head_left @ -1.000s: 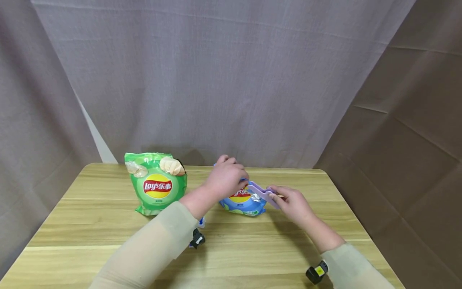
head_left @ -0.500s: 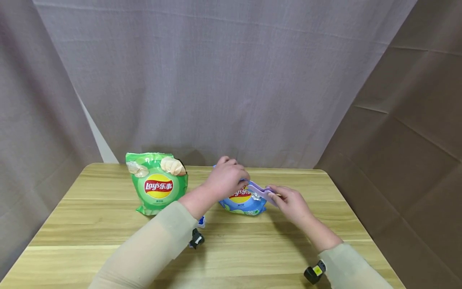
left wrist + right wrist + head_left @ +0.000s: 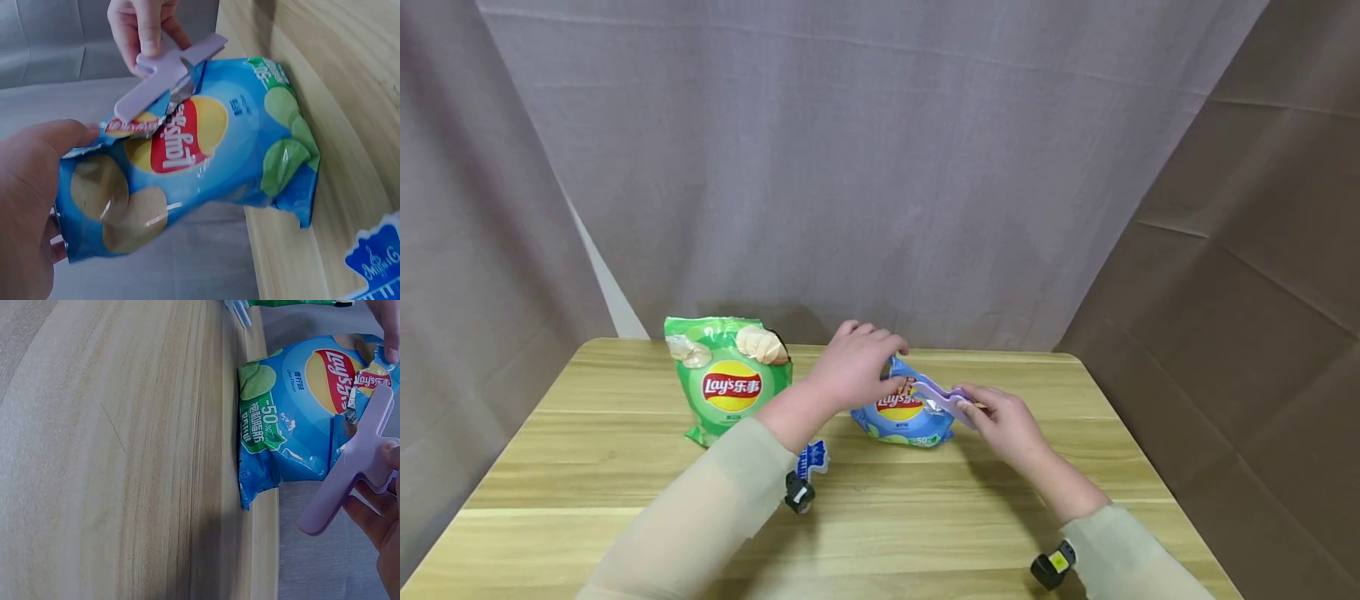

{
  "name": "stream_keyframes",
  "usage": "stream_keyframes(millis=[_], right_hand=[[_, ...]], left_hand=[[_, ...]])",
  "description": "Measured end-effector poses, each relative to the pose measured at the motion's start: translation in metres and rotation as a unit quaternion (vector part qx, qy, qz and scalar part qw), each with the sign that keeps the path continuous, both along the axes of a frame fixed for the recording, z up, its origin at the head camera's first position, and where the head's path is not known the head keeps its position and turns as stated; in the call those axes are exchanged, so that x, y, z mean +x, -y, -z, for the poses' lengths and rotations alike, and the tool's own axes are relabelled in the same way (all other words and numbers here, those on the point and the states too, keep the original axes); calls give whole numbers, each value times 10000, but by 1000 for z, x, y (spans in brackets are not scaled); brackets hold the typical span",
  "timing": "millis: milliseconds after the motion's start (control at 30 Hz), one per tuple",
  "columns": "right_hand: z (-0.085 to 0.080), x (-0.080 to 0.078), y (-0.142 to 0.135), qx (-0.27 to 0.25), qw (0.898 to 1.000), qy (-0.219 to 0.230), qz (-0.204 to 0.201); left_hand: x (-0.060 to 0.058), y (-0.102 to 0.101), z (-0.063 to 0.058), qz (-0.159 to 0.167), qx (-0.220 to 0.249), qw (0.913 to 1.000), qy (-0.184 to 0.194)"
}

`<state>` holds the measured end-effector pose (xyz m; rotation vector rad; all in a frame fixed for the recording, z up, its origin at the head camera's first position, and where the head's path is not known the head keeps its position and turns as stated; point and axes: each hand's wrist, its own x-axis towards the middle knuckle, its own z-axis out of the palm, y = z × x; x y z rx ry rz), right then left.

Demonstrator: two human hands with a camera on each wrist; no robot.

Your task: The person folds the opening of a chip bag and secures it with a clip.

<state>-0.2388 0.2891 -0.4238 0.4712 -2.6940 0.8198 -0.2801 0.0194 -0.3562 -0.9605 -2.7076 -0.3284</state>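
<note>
1. Clip point(image 3: 357, 453), pinched in the right hand point(image 3: 1006, 421), lies leftward of it, against the blue bag point(image 3: 219, 169).
2. Its long axis slants along the folded flap; its bite is unclear.
3. Left hand point(image 3: 853, 371) holds the bag's top, thumb touching the flap.

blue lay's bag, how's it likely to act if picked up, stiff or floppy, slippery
The blue bag is probably floppy, since its film is creased and the top flap folds over. The glossy highlights suggest it could be slightly slippery. Crisps pictured on the front hint at light, crushable contents, though the inside isn't visible.
</note>
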Motion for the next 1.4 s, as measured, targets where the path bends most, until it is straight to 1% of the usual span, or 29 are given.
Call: stream_keyframes(millis=[200, 433, 533, 700, 1033, 1200, 1400], right_hand=[[-2, 0, 0, -31, 9999, 86, 43], [-1, 1, 0, -50, 10000, 49, -48], [0, 1, 0, -58, 10000, 39, -49], [-1, 1, 3, -85, 10000, -6, -29], [-4, 0, 10, -188, 9998, 31, -55], [-5, -1, 14, -242, 9995, -128, -125], [-4, -2, 17, -382, 9987, -272, -192]], left_hand=[[-3, 11, 0, -30, 60, 9999, 140], [-5, 13, 0, -11, 368, 9988, 319], [-5, 13, 0, 44, 398, 9989, 259], [-5, 12, -1, 104, 313, 9994, 112], [-5, 12, -1, 149, 289, 9995, -4], [-4, 13, -1, 225, 295, 9993, -77], [-4, 13, -1, 260, 334, 9991, -1]])
